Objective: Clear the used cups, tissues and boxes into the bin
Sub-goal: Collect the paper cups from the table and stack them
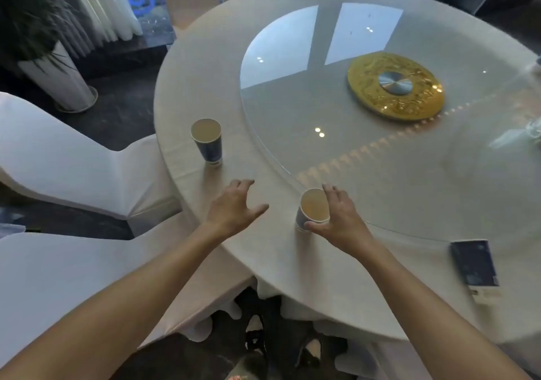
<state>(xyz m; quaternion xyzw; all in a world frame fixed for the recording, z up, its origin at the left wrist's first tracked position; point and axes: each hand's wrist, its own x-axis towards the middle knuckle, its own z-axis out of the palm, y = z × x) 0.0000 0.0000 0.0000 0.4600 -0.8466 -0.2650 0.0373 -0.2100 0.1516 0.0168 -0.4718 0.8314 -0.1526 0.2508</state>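
Two blue paper cups stand upright on the round white-clothed table (205,57). The near cup (313,208) is by the table's front edge, and my right hand (339,220) curls around it, thumb in front and fingers behind, touching its rim. The far cup (207,141) stands apart to the left near the table's edge. My left hand (234,205) hovers between the two cups with spread fingers, holding nothing. A dark blue flat box (474,264) lies at the front right of the table.
A glass turntable (292,101) with a gold centre disc (395,85) covers the table's middle. Two white-covered chairs (73,160) stand at the left. A potted plant in a white vase (58,78) is at the back left. No bin is in view.
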